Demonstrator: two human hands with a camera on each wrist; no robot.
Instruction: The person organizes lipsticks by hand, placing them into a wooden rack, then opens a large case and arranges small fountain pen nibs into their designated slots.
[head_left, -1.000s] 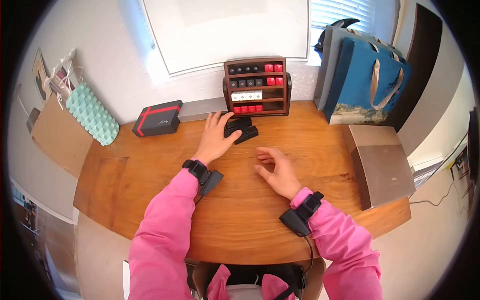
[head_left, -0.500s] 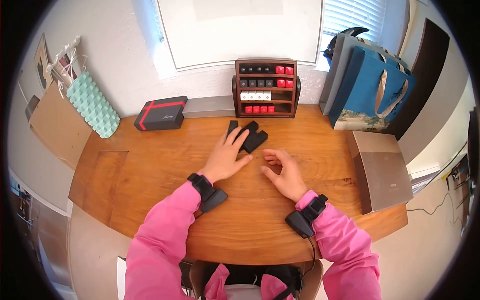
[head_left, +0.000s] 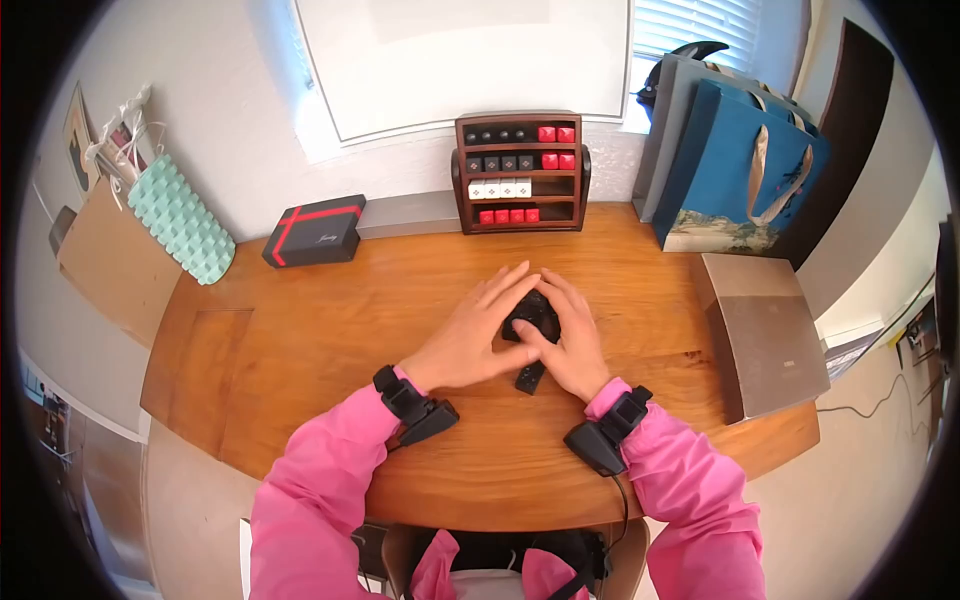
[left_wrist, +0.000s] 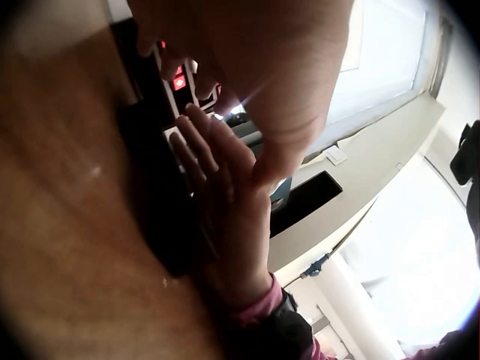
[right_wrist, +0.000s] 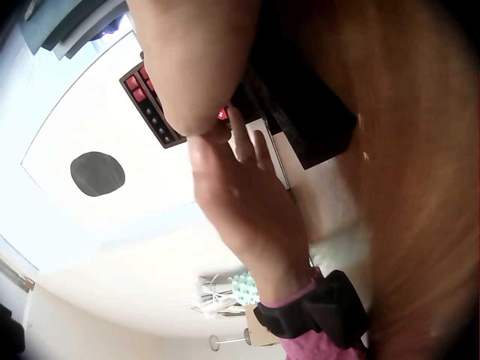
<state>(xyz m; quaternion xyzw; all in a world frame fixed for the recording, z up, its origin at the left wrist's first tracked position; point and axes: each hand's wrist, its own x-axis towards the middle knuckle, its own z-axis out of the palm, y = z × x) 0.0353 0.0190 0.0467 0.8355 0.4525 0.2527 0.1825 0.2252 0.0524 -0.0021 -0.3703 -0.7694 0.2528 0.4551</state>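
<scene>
Several black blocks (head_left: 530, 379) lie in a loose cluster on the wooden table, partly hidden under both hands. Coming from the left, my left hand (head_left: 470, 338) has its fingers extended along the cluster's far left side. My right hand (head_left: 576, 345) curves loosely about the right side, its thumb laid over the blocks. The two hands' fingertips meet at the far end, and their thumbs come together at the near end. In the right wrist view, a black block (right_wrist: 304, 116) with square edges sits beside the fingers.
Behind the hands stands a small wooden rack (head_left: 560, 188) holding black, red and white cubes. A black box with red ribbon (head_left: 315, 232) is at the back left. To the right are a brown box (head_left: 770, 340) and a blue paper bag (head_left: 725, 170).
The black blocks have come from near the rack toward the person. My left hand has moved right and nearer, and the right hand has closed in from the other side.
</scene>
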